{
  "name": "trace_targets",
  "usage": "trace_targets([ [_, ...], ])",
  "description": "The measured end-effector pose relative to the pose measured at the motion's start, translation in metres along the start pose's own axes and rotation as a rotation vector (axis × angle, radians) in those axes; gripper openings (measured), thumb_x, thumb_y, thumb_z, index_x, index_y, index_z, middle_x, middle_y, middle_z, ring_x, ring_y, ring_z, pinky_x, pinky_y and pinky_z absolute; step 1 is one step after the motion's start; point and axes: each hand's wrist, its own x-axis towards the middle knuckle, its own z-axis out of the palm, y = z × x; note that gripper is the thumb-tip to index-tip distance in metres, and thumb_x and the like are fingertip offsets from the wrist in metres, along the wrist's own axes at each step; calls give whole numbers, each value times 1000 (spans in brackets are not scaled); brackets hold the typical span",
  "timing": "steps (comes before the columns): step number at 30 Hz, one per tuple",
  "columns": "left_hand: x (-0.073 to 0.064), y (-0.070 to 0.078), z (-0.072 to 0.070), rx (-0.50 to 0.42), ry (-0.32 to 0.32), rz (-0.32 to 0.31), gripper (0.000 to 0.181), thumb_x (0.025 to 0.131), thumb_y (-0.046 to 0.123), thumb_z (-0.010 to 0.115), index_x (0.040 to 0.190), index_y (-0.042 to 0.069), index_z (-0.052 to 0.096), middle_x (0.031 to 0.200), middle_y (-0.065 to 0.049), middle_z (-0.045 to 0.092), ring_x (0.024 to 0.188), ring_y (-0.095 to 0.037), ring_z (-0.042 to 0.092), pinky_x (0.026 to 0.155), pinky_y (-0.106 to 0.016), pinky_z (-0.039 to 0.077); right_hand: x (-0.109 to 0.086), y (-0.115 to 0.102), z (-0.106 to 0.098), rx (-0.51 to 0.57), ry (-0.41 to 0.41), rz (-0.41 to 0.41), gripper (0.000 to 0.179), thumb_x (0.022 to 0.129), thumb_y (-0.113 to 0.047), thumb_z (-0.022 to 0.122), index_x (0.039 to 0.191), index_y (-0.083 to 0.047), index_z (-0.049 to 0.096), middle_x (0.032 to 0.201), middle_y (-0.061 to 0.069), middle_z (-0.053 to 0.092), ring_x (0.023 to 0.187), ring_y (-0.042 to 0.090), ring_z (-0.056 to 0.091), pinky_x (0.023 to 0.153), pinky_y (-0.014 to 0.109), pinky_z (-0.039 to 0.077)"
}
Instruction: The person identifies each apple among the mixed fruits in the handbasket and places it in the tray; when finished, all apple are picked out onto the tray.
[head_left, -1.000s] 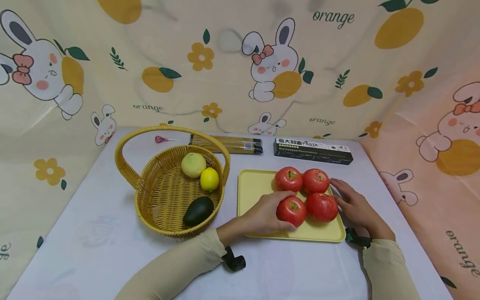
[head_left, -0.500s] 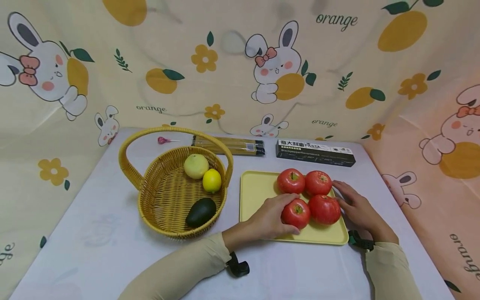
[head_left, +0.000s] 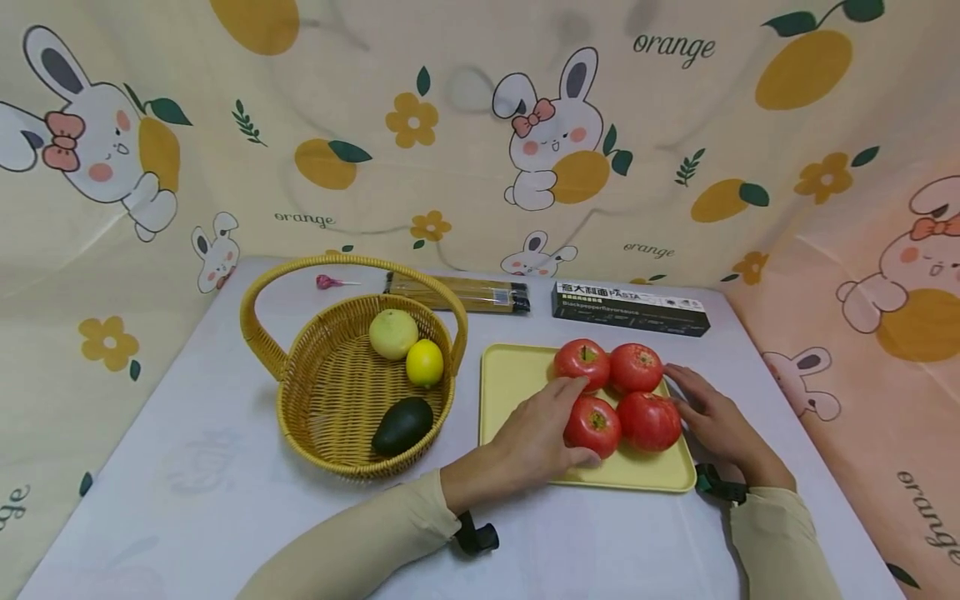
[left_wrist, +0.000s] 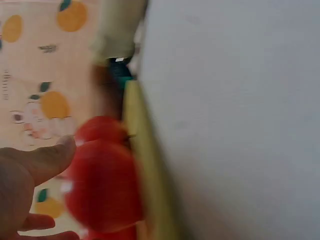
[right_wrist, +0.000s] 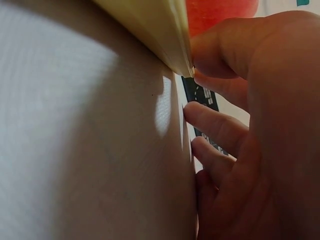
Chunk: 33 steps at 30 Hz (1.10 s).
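Four-sided and shallow, a yellow tray point(head_left: 517, 367) carries several red apples in two rows. My left hand point(head_left: 525, 442) is at the left side of the front left apple point(head_left: 594, 427), thumb and fingers spread. In the left wrist view, its thumb point(left_wrist: 52, 157) shows a gap from the large apple point(left_wrist: 102, 185). My right hand point(head_left: 716, 425) is at the tray's right edge, beside the front right apple point(head_left: 649, 422). The right wrist view has its thumb point(right_wrist: 215, 52) right at the tray rim and the other fingers loosely bent, holding nothing.
A wicker basket point(head_left: 288, 417) at left holds a pale green round fruit point(head_left: 393, 334), a lemon point(head_left: 424, 364) and an avocado point(head_left: 402, 426); its handle arches high. Behind are a lollipop point(head_left: 326, 282), packed spaghetti point(head_left: 457, 293) and a black pasta box point(head_left: 630, 310). A printed cloth rises behind the table.
The front left apple has shifted slightly right, closer to its neighbour. My left fingers have loosened from it and moved slightly back to the left. My right hand stays at the tray edge.
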Motion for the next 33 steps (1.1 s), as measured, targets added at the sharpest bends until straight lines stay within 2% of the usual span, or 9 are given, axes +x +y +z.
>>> trace_targets([
  [4, -3, 5, -31, -40, 32, 51, 94, 89, 38, 93, 164, 10, 45, 160, -6, 57, 141, -20, 61, 114, -37, 56, 4, -3, -4, -15, 0, 10, 70, 113, -40, 57, 174, -19, 32, 178, 27, 26, 159, 61, 27, 114, 85, 33],
  [8, -17, 3, -65, -97, 78, 81, 90, 94, 38, 88, 166, 10, 43, 162, -8, 57, 146, -23, 59, 119, -40, 53, -1, -8, -13, -52, 31, 27, 69, 113, -44, 56, 174, -20, 33, 176, 29, 31, 156, 63, 31, 111, 87, 36],
  [15, -66, -32, -129, -91, 333, 141, 69, 98, 26, 84, 158, 7, 54, 149, -10, 67, 130, -25, 67, 107, -42, 61, -19, -23, -35, -116, 225, -91, 67, 112, -32, 63, 172, -21, 37, 170, 32, 39, 151, 65, 38, 105, 89, 38],
  [19, -98, -58, -169, 14, 495, 202, 59, 96, 16, 84, 149, 4, 62, 143, -11, 71, 124, -25, 71, 105, -38, 61, -25, -30, -44, -161, 296, -176, 67, 109, -27, 67, 170, -18, 41, 167, 32, 44, 149, 63, 41, 111, 88, 34],
  [21, -114, -69, -189, 83, 545, 207, 58, 94, 12, 84, 148, 4, 63, 144, -11, 71, 125, -27, 71, 105, -29, 59, -30, -34, -48, -188, 312, -199, 68, 109, -27, 68, 170, -19, 41, 167, 31, 45, 149, 62, 41, 114, 88, 30],
  [25, -144, -84, -229, 237, 615, 164, 61, 90, 9, 85, 147, 3, 64, 143, -15, 71, 121, -33, 69, 108, -8, 43, -41, -47, -61, -251, 352, -231, 67, 108, -27, 69, 170, -19, 43, 165, 30, 47, 147, 62, 42, 111, 89, 31],
  [28, -163, -88, -260, 352, 673, 106, 61, 91, 14, 83, 149, 4, 64, 143, -19, 71, 115, -39, 69, 106, 0, 33, -49, -61, -75, -296, 385, -248, 67, 108, -25, 69, 169, -16, 43, 166, 30, 46, 146, 62, 42, 108, 89, 35],
  [30, -170, -92, -281, 416, 729, 86, 58, 96, 27, 77, 148, 4, 65, 142, -22, 71, 119, -44, 68, 114, -6, 36, -52, -71, -85, -335, 427, -264, 68, 107, -25, 69, 169, -15, 43, 167, 28, 45, 148, 59, 41, 112, 86, 34],
  [33, -175, -99, -307, 518, 777, 36, 67, 103, 51, 63, 151, 4, 62, 145, -26, 67, 130, -51, 60, 126, -29, 42, -54, -81, -99, -390, 533, -330, 66, 108, -27, 68, 167, -11, 45, 168, 26, 45, 151, 55, 41, 122, 78, 33],
])
